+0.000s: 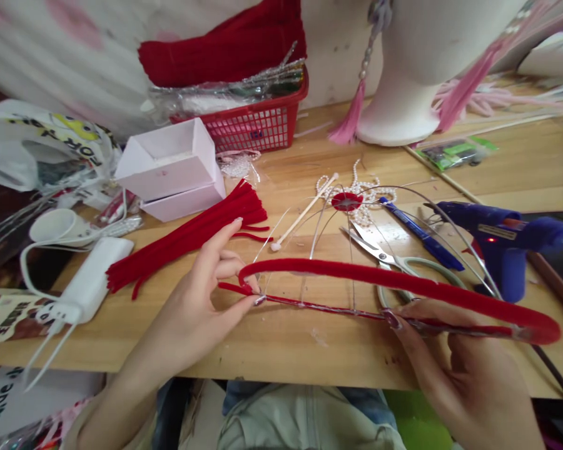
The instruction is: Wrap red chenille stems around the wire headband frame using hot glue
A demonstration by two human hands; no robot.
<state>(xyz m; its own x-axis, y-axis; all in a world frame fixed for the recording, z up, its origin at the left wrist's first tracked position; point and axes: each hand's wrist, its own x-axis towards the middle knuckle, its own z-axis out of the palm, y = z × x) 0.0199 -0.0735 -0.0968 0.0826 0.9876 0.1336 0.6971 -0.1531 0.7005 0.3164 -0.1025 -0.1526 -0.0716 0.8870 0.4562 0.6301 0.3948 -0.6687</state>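
A long red fuzzy pipe cleaner (356, 269) runs in a loop along a thin straight red strip, with bare wires fanning away from it toward a small red disc (347, 201). My left hand (216, 287) pinches the left end of this loop between thumb and fingers. Farther right, my right hand (464, 362) grips the lower strip, its thumb on top and the other fingers partly hidden beneath. Scissors (382, 256) lie open on the table just behind the loop. To the left hand's upper left rests a bundle of red pipe cleaners (187, 240).
A blue glue gun (492, 234) with a lit red light stands at right, near a blue pen (422, 234). Pearl strings (370, 215) lie behind the disc. White boxes (169, 162), a red basket (258, 125), a white power strip (89, 281) and a white mannequin stand (394, 106) surround the work.
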